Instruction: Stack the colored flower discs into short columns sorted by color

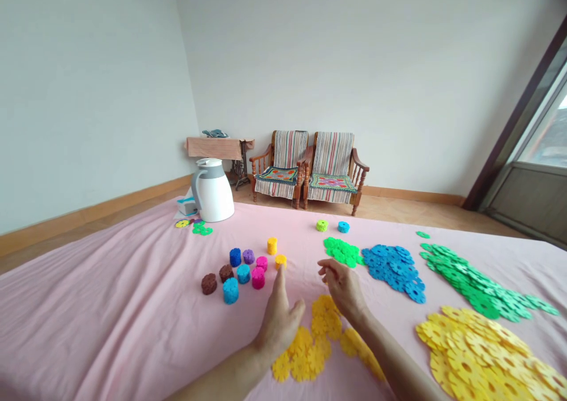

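My left hand (280, 315) is stretched forward above the pink cloth, thumb apart from the fingers. Its fingertips reach the near side of a short yellow stack of snowflake discs (280, 261); whether they touch it I cannot tell. A taller yellow stack (271, 246) stands just behind. My right hand (344, 287) hovers right of it with fingers curled together; a small yellow bit shows under them, too hidden to name. Loose yellow discs (303, 354) lie below and between both hands. Left of my left hand stand pink stacks (258, 278), light blue stacks (231, 290) and brown stacks (209, 283).
Piles of blue discs (394, 271), green discs (472, 280) and yellow discs (482, 354) spread to the right. A lime stack (322, 225) and a blue stack (343, 227) stand farther back. A white jug (215, 194) is at the back left, two chairs (332, 179) beyond.
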Available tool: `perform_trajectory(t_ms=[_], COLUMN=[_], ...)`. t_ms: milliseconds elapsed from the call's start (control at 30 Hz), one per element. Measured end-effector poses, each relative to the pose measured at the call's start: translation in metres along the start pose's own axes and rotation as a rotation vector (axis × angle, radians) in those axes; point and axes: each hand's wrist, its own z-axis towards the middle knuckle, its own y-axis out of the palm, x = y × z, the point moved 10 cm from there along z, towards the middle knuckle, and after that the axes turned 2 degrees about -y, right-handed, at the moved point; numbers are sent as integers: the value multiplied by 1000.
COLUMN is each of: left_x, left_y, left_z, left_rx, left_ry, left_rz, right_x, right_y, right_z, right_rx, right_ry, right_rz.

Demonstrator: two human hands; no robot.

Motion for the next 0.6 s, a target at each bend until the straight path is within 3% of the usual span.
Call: perform_trajectory(t_ms=[167, 367, 600], left_x=[14, 14, 6], left_y=[-13, -11, -9], left_z=[4, 8, 10], left_rx=[85, 52, 32], left_ry=[-9, -15, -49], left_rz=[75, 140, 150], right_x=[-29, -27, -35], right_y=[39, 77, 85], right_z=[12, 18, 12], right_rx=[-139, -224, -305], right_ry=[-83, -55, -60], right_rz=[66, 74, -9])
